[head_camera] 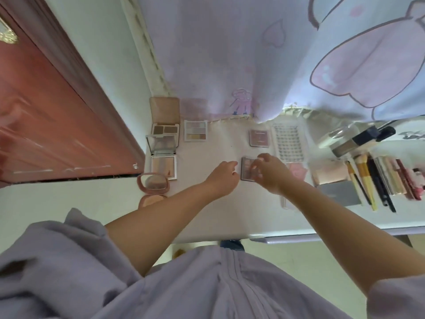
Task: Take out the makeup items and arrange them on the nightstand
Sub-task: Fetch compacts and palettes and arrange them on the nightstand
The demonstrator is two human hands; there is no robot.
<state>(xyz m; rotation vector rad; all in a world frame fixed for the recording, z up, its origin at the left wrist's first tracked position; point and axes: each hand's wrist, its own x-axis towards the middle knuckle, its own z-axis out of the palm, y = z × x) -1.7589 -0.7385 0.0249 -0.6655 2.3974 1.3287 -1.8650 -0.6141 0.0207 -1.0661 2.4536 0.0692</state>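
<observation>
On the white nightstand top [220,143] lies a small dark eyeshadow palette [247,168] near the middle. My right hand [270,173] has its fingers curled over the palette's right side and pinches it. My left hand [224,178] is just left of the palette with fingers curled, its fingertips close to the palette's left edge; whether they touch it is unclear. Around them lie a pink blush compact [259,138], a false-lash tray [289,142], an open three-shade palette [195,130], and several open compacts [164,143] at the left.
A round pink mirror compact [153,184] sits at the nightstand's front left. Brushes, pencils and lip products [377,180] lie in a row at the right beside a grey box [340,192]. Bedding [299,54] hangs over the far edge. A red-brown door [46,111] stands left.
</observation>
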